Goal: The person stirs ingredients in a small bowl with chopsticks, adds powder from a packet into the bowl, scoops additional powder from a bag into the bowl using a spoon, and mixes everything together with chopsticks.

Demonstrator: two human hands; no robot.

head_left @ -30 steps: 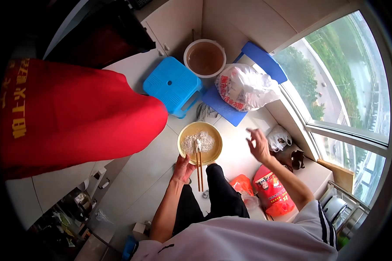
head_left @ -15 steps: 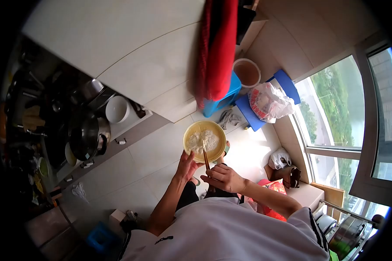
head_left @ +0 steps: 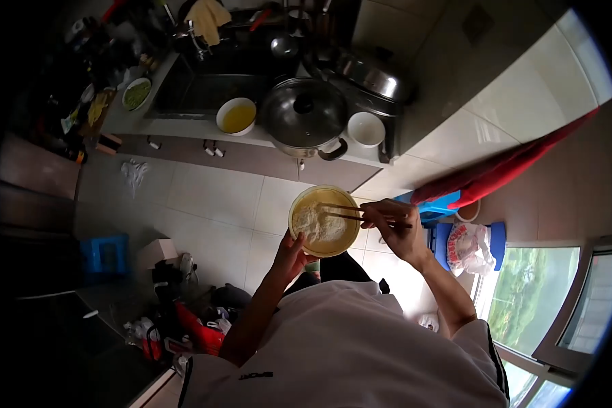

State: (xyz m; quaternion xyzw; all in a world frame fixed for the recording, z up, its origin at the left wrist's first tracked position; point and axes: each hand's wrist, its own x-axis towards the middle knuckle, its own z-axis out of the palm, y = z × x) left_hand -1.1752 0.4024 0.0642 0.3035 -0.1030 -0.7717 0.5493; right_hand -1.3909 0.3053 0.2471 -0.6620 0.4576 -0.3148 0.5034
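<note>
A yellow bowl (head_left: 351, 232) is held out in front of the person's body, above the tiled floor (head_left: 217, 204) and well apart from the bench (head_left: 183, 126). Its left near rim is grasped by the left hand (head_left: 292, 256) – the thumb is laid at the rim, and the other fingers are partly hidden under the bowl. White powder (head_left: 311, 224) is gathered loosely inside, with lumps and a finer dusting. A pair of chopsticks (head_left: 348, 217) is gripped by the fingers of the right hand (head_left: 402, 232), just right of the bowl; the sticks are passed over the right rim, slightly parted, and their tips are pointed left into the bowl (whether they are sunk in the powder or held just over it cannot be told)

On the bench, on the far side, a lidded pot (head_left: 294, 112) is set between a white bowl (head_left: 366, 126) on its right and a smaller bowl (head_left: 220, 121) of yellow contents on its left. Behind that smaller bowl a dark sink (head_left: 197, 92) is let into the bench, and farther left a dish of green food (head_left: 137, 94) is placed. To the right, a red cloth (head_left: 503, 173) is draped – a plastic bag (head_left: 468, 248) is seen below it, near the window (head_left: 537, 285)
</note>
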